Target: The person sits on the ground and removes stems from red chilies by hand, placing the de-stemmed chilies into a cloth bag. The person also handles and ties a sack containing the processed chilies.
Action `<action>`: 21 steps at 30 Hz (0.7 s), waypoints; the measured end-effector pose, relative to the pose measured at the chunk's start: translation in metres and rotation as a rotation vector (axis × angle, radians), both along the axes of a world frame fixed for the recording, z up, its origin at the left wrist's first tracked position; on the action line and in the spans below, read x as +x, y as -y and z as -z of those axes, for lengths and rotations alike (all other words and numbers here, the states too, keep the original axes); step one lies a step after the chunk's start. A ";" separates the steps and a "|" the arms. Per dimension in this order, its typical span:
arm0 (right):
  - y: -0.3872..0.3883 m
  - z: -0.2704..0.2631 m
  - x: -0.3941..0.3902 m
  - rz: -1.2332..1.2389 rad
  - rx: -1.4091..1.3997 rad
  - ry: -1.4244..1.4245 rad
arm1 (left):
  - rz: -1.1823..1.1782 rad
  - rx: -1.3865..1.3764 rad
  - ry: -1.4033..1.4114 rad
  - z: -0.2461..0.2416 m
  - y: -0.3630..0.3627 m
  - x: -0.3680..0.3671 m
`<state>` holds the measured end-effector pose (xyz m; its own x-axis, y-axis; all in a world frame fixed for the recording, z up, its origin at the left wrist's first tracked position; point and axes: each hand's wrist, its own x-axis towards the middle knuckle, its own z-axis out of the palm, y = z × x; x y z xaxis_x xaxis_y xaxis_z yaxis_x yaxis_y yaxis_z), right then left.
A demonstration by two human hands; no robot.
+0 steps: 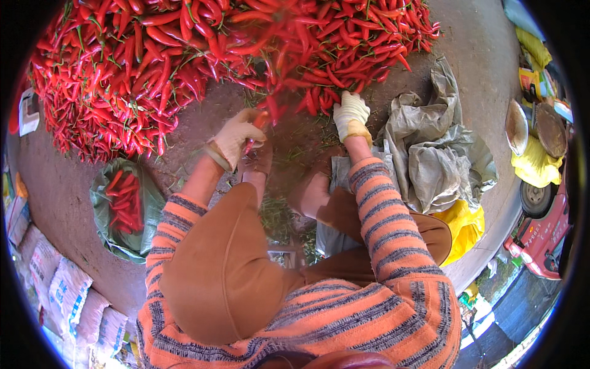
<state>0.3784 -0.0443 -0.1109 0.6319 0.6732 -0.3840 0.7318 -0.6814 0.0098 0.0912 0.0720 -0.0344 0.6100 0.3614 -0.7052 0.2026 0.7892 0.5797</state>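
Observation:
A large heap of red chili peppers (161,60) with green stems spreads over the ground in front of me. My left hand (240,136), in a pale knit glove, is closed around a red pepper (261,121). At the near right edge of the heap, my right hand (352,115), in a white knit glove, touches the peppers; its fingertips are partly hidden, so I cannot tell if it grips one. An open green woven sack (152,203) with red peppers inside stands left of my knee. Green stem bits lie between my feet.
Crumpled grey woven sacks (428,157) and a yellow bag (465,230) lie at my right. Filled white sacks (69,290) line the far left. A red vehicle (544,230) stands at the far right, near two shallow pans (550,129). A white object (29,112) is beside the heap.

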 end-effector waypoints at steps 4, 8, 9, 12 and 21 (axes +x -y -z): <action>0.021 -0.004 -0.023 0.189 0.426 -0.142 | 0.037 -0.106 0.058 0.005 0.004 0.013; 0.031 -0.029 -0.074 0.428 0.487 -0.918 | -0.086 -0.133 0.047 0.005 0.018 0.038; 0.033 -0.039 -0.086 0.422 0.398 -1.116 | -0.100 -0.114 0.002 0.005 0.020 0.040; 0.039 -0.068 -0.121 0.091 0.385 -0.900 | -0.202 -0.064 -0.050 0.007 0.024 0.042; 0.019 -0.109 -0.137 -0.714 -0.178 -0.547 | -0.211 -0.280 -0.056 0.027 0.030 0.010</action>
<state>0.2414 -0.0637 -0.0021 -0.2117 0.7363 -0.6427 0.9121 -0.0873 -0.4005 0.1015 0.0416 -0.0617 0.4999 0.2632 -0.8251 0.0439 0.9438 0.3277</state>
